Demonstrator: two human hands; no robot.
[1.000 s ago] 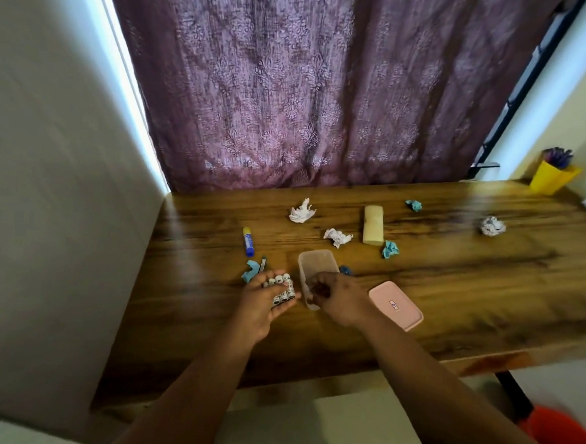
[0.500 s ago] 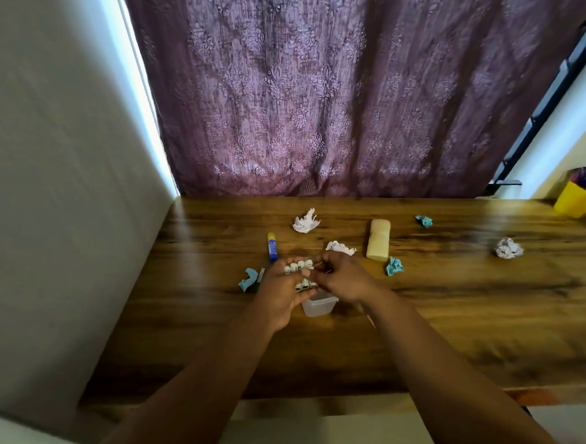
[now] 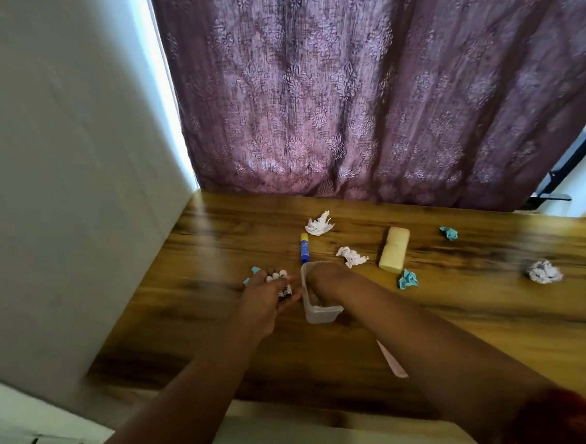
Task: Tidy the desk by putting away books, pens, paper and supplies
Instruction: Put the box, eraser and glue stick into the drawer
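The left hand (image 3: 267, 294) grips a bunch of small white-capped tubes (image 3: 276, 278), fingers curled round them, just left of a clear plastic box (image 3: 317, 312) standing open on the desk (image 3: 485, 312). The right hand (image 3: 322, 281) reaches into the box; its fingers are hidden, so I cannot tell its grip. Behind the box lie a blue glue stick (image 3: 304, 247), crumpled white paper (image 3: 351, 256) and a yellow block (image 3: 394, 249). Bare wood lies to the right; the wall (image 3: 64, 173) bounds the left edge.
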